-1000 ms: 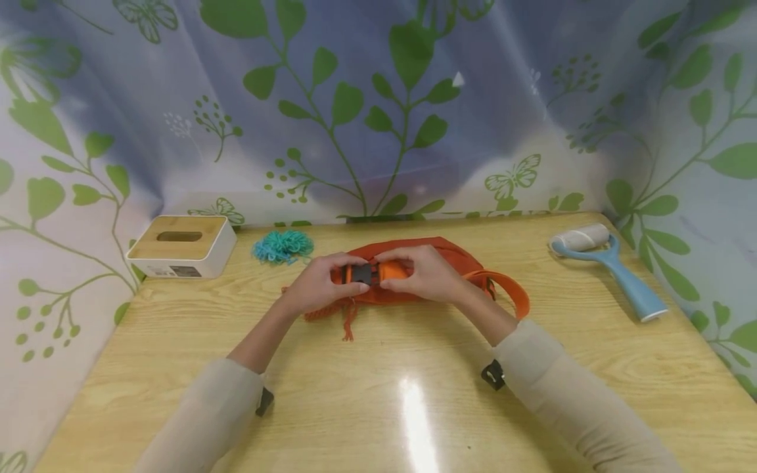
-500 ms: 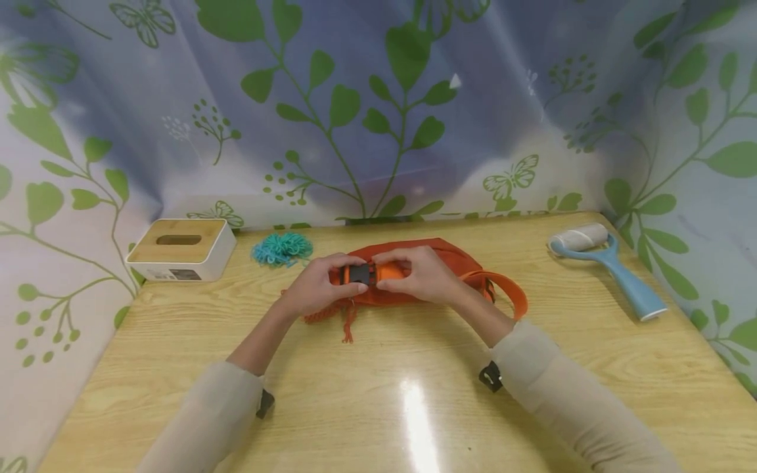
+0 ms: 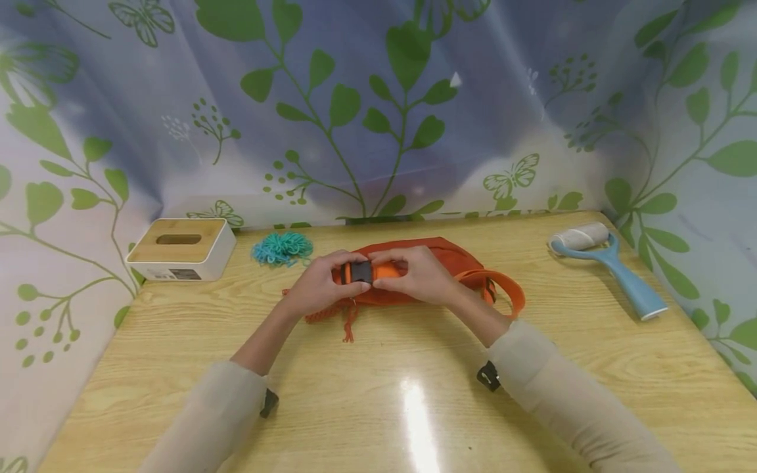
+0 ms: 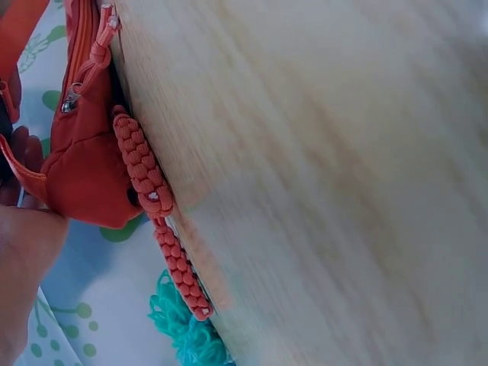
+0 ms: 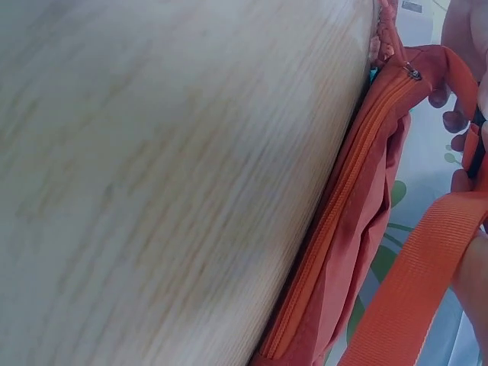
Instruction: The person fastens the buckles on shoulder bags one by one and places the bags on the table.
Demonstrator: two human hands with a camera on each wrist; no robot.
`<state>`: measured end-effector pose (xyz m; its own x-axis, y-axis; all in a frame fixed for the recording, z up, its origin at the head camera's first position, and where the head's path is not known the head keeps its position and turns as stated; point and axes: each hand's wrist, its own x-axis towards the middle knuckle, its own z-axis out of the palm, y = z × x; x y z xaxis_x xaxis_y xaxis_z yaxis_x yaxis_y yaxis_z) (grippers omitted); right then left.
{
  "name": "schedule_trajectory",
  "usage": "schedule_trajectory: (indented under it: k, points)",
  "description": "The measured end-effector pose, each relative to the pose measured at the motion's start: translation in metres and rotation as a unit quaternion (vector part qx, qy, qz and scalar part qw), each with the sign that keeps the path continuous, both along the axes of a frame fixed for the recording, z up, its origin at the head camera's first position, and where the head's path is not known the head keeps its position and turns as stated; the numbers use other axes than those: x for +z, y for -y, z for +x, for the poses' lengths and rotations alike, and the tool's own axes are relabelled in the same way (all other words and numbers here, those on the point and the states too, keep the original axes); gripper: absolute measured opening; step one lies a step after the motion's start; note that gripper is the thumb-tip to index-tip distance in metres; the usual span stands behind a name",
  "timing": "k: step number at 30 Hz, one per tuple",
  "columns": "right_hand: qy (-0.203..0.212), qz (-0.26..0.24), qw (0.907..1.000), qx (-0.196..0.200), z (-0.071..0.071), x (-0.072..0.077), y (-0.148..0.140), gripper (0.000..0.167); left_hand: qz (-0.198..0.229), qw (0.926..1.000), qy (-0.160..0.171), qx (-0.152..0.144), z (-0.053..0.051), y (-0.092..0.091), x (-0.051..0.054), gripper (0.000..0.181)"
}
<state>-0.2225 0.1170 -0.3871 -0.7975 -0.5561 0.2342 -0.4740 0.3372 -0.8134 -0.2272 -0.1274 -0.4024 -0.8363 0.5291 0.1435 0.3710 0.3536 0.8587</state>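
A red-orange waist bag (image 3: 452,257) lies on the table in front of me. Above it my left hand (image 3: 316,284) pinches the black side-release buckle (image 3: 361,272) between thumb and fingers. From the right, my right hand (image 3: 427,276) pinches the orange webbing strap (image 3: 387,271) close against the buckle, covering part of that end. The buckle halves sit together; whether they are latched I cannot tell. In the right wrist view the webbing loops past the bag's zipper (image 5: 332,217). A braided red cord (image 4: 142,164) hangs by the bag's end in the left wrist view.
A white tissue box (image 3: 183,249) with a wooden lid stands at the back left. Beside it lies a bundle of teal yarn (image 3: 282,248). A blue-handled lint roller (image 3: 615,263) rests at the right. Behind the wooden table (image 3: 331,407) hangs a leaf-patterned curtain (image 3: 367,157).
My right hand has shifted slightly left with the strap, and the gap between the buckle halves has narrowed. The left hand keeps its grip in nearly the same place.
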Motion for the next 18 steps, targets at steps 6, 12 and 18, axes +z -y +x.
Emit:
schedule_trajectory:
  k: [6, 12, 18]
  points:
    - [0.004, 0.002, 1.0, 0.0, 0.0001, -0.0017, 0.0008, 0.038, -0.003, 0.9999, 0.01, 0.005, 0.0023, 0.0003, 0.0016, 0.043]
    - [0.016, 0.002, 0.9999, -0.004, -0.0002, -0.0019, 0.0004, 0.044, -0.006, 0.9995, 0.026, 0.014, 0.0031, 0.0008, 0.0019, 0.044]
    - [0.018, 0.013, 0.9997, -0.01, -0.0018, -0.0021, -0.0004, 0.044, -0.016, 0.9997, 0.014, 0.012, 0.001, -0.0009, 0.0019, 0.045]
